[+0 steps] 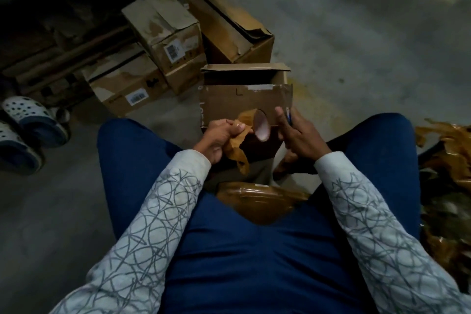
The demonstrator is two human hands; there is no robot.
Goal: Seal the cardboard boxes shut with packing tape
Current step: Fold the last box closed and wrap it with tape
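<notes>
A small cardboard box [244, 102] stands on the floor between my knees, its far flap [244, 67] raised and its near flap leaning over the opening. Just in front of it is a roll of brown packing tape [262, 127], its pale side facing me. My right hand [298, 135] holds the roll at its right side, and a thin blue object [289, 115] pokes out between its fingers. My left hand [221, 135] pinches the loose end of the tape, and a crumpled brown tape strip [238, 155] hangs down from it.
Three worn cardboard boxes [168, 33] stand stacked at the back left. A pair of white and blue clogs [28, 117] lies at the left. Crumpled brown tape waste [448, 160] is piled at the right. A glossy brown bundle [257, 201] lies between my thighs.
</notes>
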